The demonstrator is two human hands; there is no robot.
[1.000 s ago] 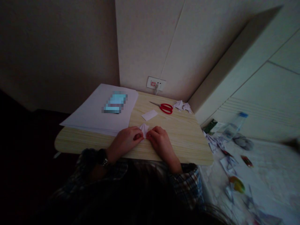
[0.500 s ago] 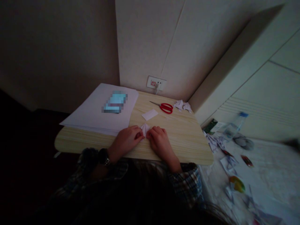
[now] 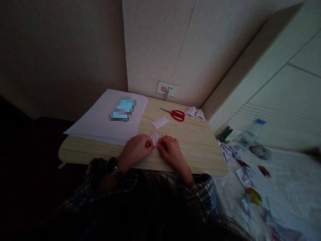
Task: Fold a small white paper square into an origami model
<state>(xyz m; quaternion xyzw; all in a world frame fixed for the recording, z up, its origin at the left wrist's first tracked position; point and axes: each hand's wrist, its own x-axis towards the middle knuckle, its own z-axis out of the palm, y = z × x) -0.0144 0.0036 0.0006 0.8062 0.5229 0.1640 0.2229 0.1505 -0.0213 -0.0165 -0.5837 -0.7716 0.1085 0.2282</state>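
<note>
Near the front of the wooden table (image 3: 198, 147), a small piece of folded white paper (image 3: 155, 137) with a pointed top lies between my hands. My left hand (image 3: 139, 147) pinches its left side, with a dark watch on the wrist. On the right side, my right hand (image 3: 170, 149) has its fingers closed on the paper's edge. The fingers cover its lower corners. Just beyond lies a small flat paper rectangle (image 3: 159, 123). Red-handled scissors (image 3: 177, 115) rest behind it, blades pointing left.
A phone (image 3: 124, 109), blurred out, lies on large white sheets (image 3: 94, 122) at the left. Folded paper pieces (image 3: 191, 111) sit at the back right corner. Beside the table, a white surface (image 3: 288, 180) holds a clear bottle (image 3: 252, 134) and scattered papers. A wall socket (image 3: 167, 89) holds a plug.
Both hands stay at the folded paper. The right hand's fingers have shifted very slightly; everything else lies where it was.
</note>
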